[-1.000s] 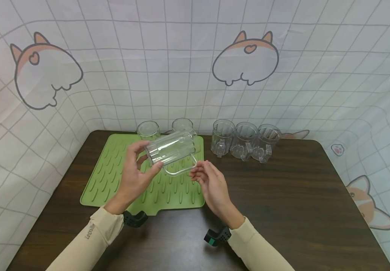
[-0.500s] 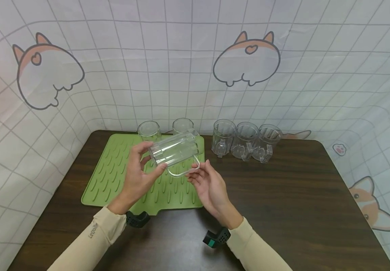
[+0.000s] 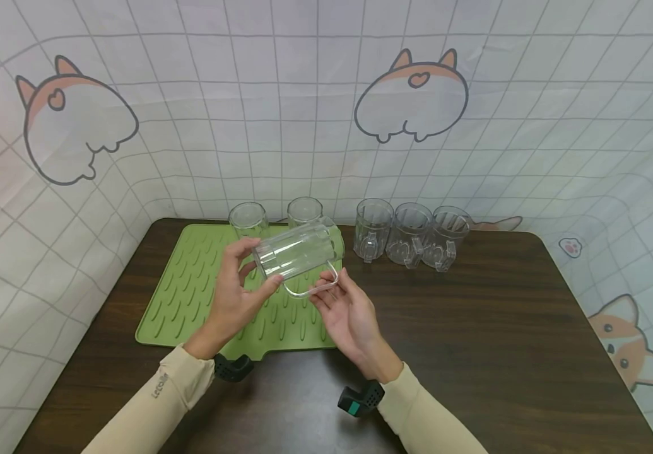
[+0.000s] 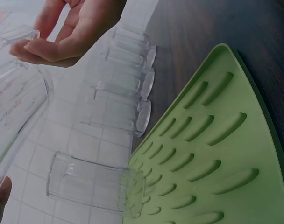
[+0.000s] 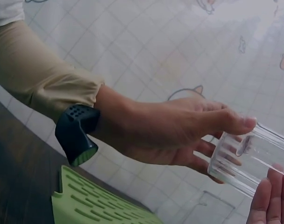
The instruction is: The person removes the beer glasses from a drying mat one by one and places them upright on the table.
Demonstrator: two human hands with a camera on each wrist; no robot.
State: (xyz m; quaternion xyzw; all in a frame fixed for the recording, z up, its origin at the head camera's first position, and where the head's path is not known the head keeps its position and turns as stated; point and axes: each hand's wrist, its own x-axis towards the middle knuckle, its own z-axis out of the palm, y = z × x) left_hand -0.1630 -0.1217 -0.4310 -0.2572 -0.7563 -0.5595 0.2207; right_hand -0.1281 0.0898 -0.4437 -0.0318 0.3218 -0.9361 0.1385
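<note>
A clear glass mug [image 3: 298,251] is held in the air above the green mat, tilted onto its side with its handle [image 3: 311,291] facing down toward me. My left hand [image 3: 235,293] grips the mug's left end, thumb below and fingers above. At the handle's right end, my right hand [image 3: 351,318] holds it with the fingertips, palm partly turned up. The left wrist view shows the right hand's fingertips [image 4: 27,49] against the glass handle. In the right wrist view, the left hand [image 5: 174,130] wraps the mug's end [image 5: 244,158].
The green ridged mat [image 3: 175,302] lies on the dark wooden table [image 3: 491,328]. Two glass mugs [image 3: 248,217] stand at the mat's back edge, partly hidden. Right of the mat, a row of three glass mugs [image 3: 373,227] stands near the patterned curtain [image 3: 315,113].
The held mug has shifted slightly right with my left hand. My right hand has moved a little left and turned its palm further upward, staying at the handle.
</note>
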